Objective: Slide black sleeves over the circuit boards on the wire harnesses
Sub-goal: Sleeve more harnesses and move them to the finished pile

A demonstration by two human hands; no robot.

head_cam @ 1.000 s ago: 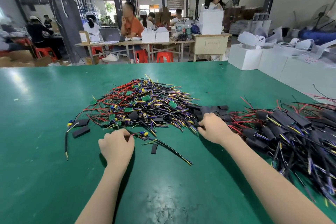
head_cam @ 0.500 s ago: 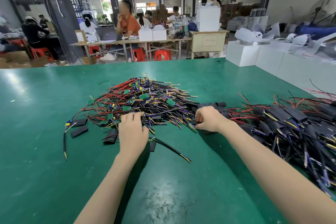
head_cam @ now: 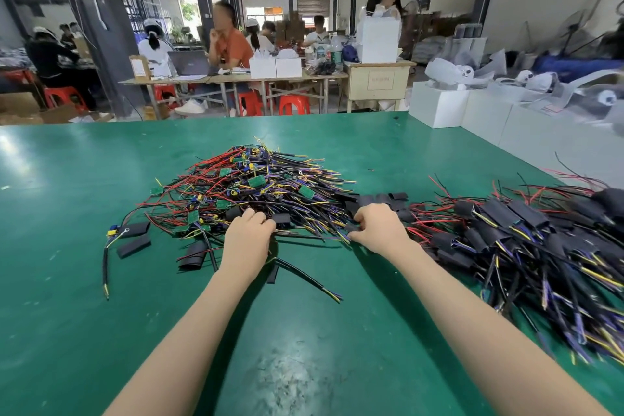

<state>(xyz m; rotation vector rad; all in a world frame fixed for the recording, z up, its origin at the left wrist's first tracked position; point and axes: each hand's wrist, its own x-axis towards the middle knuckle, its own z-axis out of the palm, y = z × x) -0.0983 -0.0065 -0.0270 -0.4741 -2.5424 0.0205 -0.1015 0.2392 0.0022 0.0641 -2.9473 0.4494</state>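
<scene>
A heap of bare wire harnesses [head_cam: 256, 186] with small green circuit boards lies mid-table. My left hand [head_cam: 248, 235] reaches into its near edge, fingers curled round wires of one harness. My right hand [head_cam: 380, 226] sits between the two heaps and pinches a black sleeve [head_cam: 352, 228] at its fingertips. More loose black sleeves [head_cam: 381, 200] lie just beyond that hand. Harnesses with sleeves on them [head_cam: 506, 230] are heaped at the right.
On the green table [head_cam: 67, 280], stray sleeves [head_cam: 134, 246] and a single harness [head_cam: 111, 236] lie at the left, a rolled sleeve [head_cam: 194, 255] near my left wrist. White boxes [head_cam: 439, 105] stand past the table's far right edge. People work at benches behind.
My left hand moved from the bare table up and right into the near edge of the harness heap and closed on wires. My right hand stayed by the loose sleeves.
</scene>
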